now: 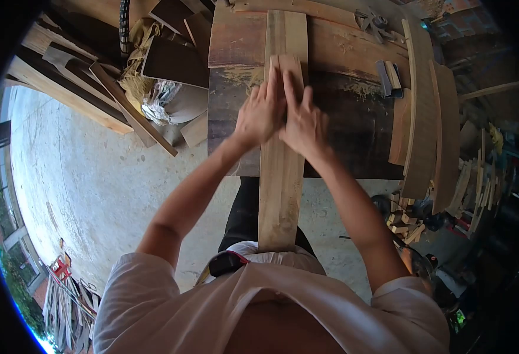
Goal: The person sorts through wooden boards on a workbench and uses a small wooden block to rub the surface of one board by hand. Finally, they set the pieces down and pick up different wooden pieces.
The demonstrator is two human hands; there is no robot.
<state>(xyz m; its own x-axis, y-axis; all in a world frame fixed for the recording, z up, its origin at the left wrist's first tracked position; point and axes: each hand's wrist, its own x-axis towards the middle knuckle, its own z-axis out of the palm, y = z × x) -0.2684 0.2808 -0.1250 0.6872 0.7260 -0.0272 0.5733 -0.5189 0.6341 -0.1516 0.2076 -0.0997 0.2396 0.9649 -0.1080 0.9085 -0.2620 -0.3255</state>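
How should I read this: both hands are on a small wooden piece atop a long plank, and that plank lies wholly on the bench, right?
Not quite: the long plank isn't wholly on the bench. The head view shows its near end sticking out past the bench's edge toward the person's waist. Left hand and right hand are both on the small wooden piece.

Worn workbench (351, 144) — plank (281, 194) overhanging its near edge; scattered sawdust (363, 89).
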